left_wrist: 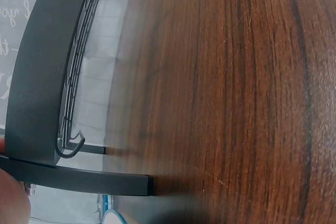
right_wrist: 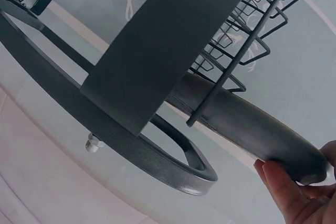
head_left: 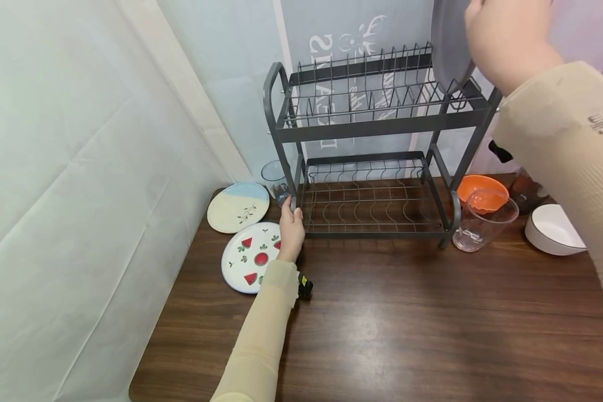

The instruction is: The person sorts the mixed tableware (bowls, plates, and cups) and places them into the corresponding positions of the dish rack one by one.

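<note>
A two-tier black dish rack (head_left: 382, 128) stands at the back of the brown table. My left hand (head_left: 292, 231) grips its front left leg; in the left wrist view only part of that hand (left_wrist: 13, 198) shows beside the rack leg (left_wrist: 84, 179). At the upper tier's right end, my right hand (head_left: 512, 42) holds a dark grey plate (head_left: 449, 50) upright, its lower part among the wires. The right wrist view shows the fingers (right_wrist: 283, 187) on the rim of the plate (right_wrist: 262, 135). The plate's top lies outside the head view.
Left of the rack are a blue-and-cream plate (head_left: 238, 206), a watermelon-patterned plate (head_left: 261, 258) and a clear glass (head_left: 275, 178). On the right stand an orange bowl (head_left: 474, 184), a clear cup (head_left: 469, 237), a dark cup (head_left: 525, 190) and a white bowl (head_left: 550, 237).
</note>
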`<state>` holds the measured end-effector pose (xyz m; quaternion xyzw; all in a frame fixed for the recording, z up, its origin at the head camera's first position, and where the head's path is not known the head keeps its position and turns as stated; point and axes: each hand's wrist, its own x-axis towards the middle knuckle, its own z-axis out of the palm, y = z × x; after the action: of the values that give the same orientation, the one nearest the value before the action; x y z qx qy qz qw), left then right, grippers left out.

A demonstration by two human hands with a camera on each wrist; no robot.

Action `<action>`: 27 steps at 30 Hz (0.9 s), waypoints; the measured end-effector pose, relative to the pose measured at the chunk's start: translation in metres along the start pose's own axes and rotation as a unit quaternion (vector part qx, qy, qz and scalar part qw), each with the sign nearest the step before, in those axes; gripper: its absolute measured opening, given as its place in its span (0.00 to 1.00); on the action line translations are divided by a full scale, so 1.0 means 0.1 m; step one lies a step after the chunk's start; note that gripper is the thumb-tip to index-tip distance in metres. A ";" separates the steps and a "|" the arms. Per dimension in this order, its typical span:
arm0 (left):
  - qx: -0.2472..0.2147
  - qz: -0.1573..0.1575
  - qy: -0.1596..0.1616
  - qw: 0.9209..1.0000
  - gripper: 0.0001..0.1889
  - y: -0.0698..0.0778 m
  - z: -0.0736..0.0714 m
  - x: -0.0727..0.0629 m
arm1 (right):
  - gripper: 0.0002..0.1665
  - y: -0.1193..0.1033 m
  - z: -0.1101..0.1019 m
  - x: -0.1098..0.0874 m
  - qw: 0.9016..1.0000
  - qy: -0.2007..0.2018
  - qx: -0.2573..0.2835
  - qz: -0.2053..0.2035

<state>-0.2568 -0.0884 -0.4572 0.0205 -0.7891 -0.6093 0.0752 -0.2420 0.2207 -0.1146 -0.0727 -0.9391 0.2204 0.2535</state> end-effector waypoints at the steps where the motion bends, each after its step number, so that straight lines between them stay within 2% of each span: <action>1: 0.000 0.002 0.001 1.000 0.24 0.00 0.00 0.00 | 0.32 0.00 0.01 0.00 1.000 0.004 0.003 -0.005; 16: 0.000 0.009 0.003 1.000 0.24 -0.01 -0.01 0.00 | 0.31 -0.06 0.07 -0.03 0.998 0.041 0.008 -0.054; 27: -0.007 0.014 0.005 1.000 0.24 -0.01 -0.03 0.01 | 0.32 -0.07 0.06 -0.19 0.997 0.042 0.053 -0.035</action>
<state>-0.2579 -0.0917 -0.4569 0.0120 -0.7846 -0.6138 0.0872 -0.2284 0.2072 -0.1242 -0.0355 -0.9167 0.2575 0.3036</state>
